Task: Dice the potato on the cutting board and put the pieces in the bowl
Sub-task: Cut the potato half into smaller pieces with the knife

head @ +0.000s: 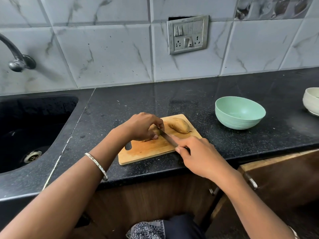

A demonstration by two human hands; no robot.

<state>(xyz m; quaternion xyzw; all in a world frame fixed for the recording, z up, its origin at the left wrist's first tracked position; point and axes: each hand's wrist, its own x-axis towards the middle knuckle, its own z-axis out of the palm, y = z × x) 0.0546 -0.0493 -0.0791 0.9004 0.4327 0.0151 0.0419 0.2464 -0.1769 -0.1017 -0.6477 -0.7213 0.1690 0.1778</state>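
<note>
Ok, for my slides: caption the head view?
Left hand holds potato piece on cutting board; right hand cuts it with knife.

Matt wooden cutting board [146, 150] on glossy speckled stone counter [224, 94]; smooth matt plastic bowl [239, 118]; glossy marbled tiles [107, 54].

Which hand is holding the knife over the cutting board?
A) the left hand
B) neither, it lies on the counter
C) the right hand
C: the right hand grips the knife by its handle, while the left hand holds a potato piece on the cutting board.
</note>
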